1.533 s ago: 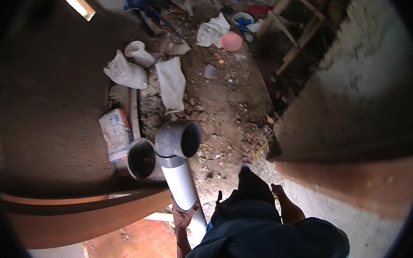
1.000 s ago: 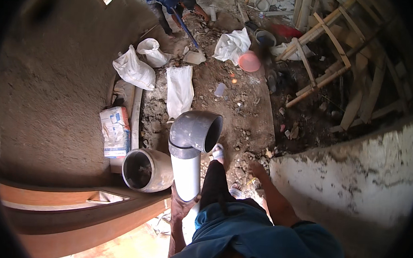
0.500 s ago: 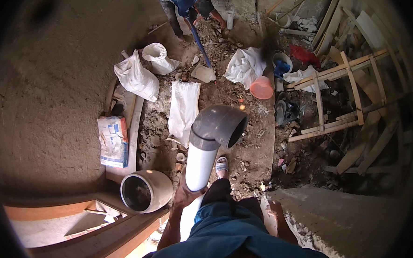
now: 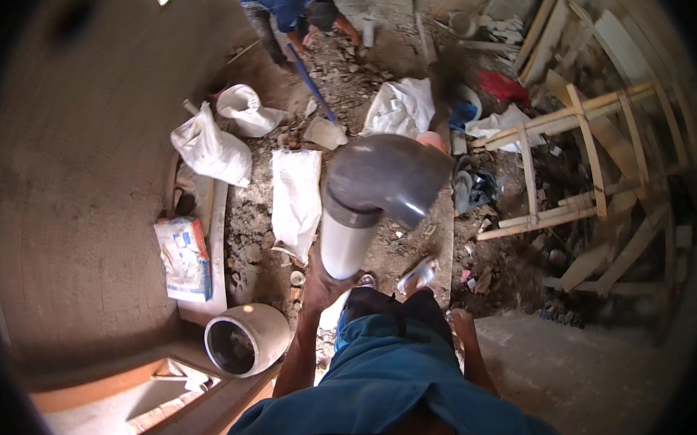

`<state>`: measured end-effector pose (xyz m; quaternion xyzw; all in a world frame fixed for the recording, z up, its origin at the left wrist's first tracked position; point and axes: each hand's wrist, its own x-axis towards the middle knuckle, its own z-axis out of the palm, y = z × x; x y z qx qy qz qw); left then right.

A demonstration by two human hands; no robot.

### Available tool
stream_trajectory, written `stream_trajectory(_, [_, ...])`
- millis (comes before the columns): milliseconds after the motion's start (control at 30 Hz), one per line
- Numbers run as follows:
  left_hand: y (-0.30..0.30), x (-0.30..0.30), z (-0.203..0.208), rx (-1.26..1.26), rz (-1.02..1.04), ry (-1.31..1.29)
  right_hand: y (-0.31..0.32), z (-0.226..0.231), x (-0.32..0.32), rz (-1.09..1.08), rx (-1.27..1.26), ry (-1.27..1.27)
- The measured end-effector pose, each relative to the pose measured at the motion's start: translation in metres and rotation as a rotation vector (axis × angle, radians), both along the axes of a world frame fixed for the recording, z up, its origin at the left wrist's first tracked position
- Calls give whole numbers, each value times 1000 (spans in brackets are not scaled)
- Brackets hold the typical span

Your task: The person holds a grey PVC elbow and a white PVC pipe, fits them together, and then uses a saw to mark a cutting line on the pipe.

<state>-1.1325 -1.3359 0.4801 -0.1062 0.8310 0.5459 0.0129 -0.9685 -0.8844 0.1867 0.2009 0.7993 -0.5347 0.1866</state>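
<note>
A white plastic pipe (image 4: 347, 245) with a dark grey elbow (image 4: 382, 172) on its upper end stands upright before me, the elbow's mouth turned right. My left hand (image 4: 329, 286) is wrapped round the white pipe below the elbow; the pipe's lower end is hidden. Beside my right thigh hangs my right hand (image 4: 461, 322), apart from the pipe. Its fingers are too small and unclear to show whether they are closed. My sandalled feet stand on dirt and rubble just past the pipe.
Ahead, a person (image 4: 296, 10) bends over rubble near a blue-handled shovel (image 4: 316, 86). White sacks (image 4: 294, 203) lie about. At left are a paper bag (image 4: 185, 256) and a round concrete pipe (image 4: 267, 335). A wooden ladder-like frame (image 4: 588, 151) and boards fill the right.
The pipe and its elbow have risen closer to me, with my left hand still round the pipe. My right hand has moved slightly forward. A second sandalled foot now shows.
</note>
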Motion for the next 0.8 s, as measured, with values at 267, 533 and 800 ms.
stream_trajectory(267, [11,-123,-15,-249,487,142,19,7,-136,395,346,195])
stream_trajectory(533, [173,-285,-5,398,347,417,139,48,-236,-114,278,-16])
stream_trajectory(800, [279,-411,-7,705,91,345,198,96,-266,-348,538,184])
